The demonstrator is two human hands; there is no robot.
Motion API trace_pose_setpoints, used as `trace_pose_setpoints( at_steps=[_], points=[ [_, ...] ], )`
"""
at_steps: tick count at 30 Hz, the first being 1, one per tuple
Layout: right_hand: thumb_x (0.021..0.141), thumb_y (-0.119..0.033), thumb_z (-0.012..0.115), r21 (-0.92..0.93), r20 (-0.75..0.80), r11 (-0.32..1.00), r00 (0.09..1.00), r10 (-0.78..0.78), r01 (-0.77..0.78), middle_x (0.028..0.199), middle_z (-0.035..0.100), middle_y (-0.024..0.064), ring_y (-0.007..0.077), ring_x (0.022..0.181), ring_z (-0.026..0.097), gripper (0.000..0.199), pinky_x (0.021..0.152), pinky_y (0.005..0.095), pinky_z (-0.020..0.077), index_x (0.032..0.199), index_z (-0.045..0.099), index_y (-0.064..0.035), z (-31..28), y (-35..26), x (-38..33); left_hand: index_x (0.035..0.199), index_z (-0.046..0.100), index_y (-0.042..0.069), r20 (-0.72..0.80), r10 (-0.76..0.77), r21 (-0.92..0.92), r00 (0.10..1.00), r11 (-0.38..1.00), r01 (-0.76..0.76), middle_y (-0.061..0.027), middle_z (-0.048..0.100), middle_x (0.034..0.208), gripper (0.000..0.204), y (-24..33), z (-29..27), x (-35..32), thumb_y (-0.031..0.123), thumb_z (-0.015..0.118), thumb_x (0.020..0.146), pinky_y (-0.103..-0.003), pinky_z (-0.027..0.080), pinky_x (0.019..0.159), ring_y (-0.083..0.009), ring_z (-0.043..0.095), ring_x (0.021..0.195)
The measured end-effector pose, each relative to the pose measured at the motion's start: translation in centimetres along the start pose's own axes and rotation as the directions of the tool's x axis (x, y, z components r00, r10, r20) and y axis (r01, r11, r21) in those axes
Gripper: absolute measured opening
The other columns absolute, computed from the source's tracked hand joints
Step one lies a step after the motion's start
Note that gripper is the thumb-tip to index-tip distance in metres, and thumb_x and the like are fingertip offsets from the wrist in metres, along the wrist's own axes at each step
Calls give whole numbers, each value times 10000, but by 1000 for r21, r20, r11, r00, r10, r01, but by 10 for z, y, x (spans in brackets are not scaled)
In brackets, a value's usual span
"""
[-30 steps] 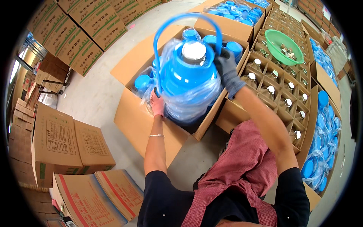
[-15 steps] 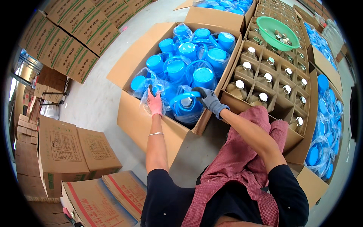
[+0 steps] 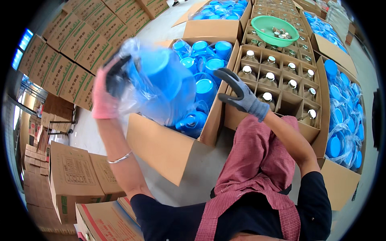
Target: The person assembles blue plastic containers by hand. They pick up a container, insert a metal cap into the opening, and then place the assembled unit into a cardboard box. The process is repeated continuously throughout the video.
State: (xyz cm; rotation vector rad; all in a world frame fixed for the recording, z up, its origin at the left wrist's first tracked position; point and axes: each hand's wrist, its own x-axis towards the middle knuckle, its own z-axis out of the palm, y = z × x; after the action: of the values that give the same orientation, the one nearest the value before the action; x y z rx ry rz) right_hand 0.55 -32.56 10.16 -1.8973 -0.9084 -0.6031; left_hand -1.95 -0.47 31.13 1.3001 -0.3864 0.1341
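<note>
**A:** Over the open carton (image 3: 169, 148), your left hand (image 3: 105, 90) is now up high, fingers clamped on a blue jug in clear plastic bag (image 3: 155, 82). Half a second ago that bundle sat down among the others.

**B:** So it's lifted clear. And your right hand (image 3: 241, 96)?

**A:** Let go, fingers spread, holding nothing, hovering beside the divider box of glass bottles (image 3: 277, 86).

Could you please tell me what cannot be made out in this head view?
- Blue plastic part in the left hand: blurred, wrapped in a clear bag, so its shape is unclear.
- Left fingers: hidden by the bag.
- Contents of the green bowl: too small.
- Right hand: palm faces away.
</note>
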Motion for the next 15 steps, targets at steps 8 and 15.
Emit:
trace_pose_setpoints(
  at_steps=[8,15],
  points=[
    [867,-112,645,859,-224,484,973,64,166,1401,420,108,204,1293,390,689,1085,340,305,1453,293,-21,-104,-72,27,1328,238,-63,609,4,-324,793,914,244,-281,370,1301,552,46,168,7,280,464,960,-414,286,1053,-361,365,1198],
    [884,-129,618,904,-194,427,884,426,-8,1329,486,101,207,1224,458,600,1052,335,352,1411,352,-27,-189,-83,-103,1461,-37,-61,850,-62,-223,523,858,463,-359,150,1483,734,18,288,-11,328,380,1000,-447,124,1182,-452,146,1410]
  ],
)
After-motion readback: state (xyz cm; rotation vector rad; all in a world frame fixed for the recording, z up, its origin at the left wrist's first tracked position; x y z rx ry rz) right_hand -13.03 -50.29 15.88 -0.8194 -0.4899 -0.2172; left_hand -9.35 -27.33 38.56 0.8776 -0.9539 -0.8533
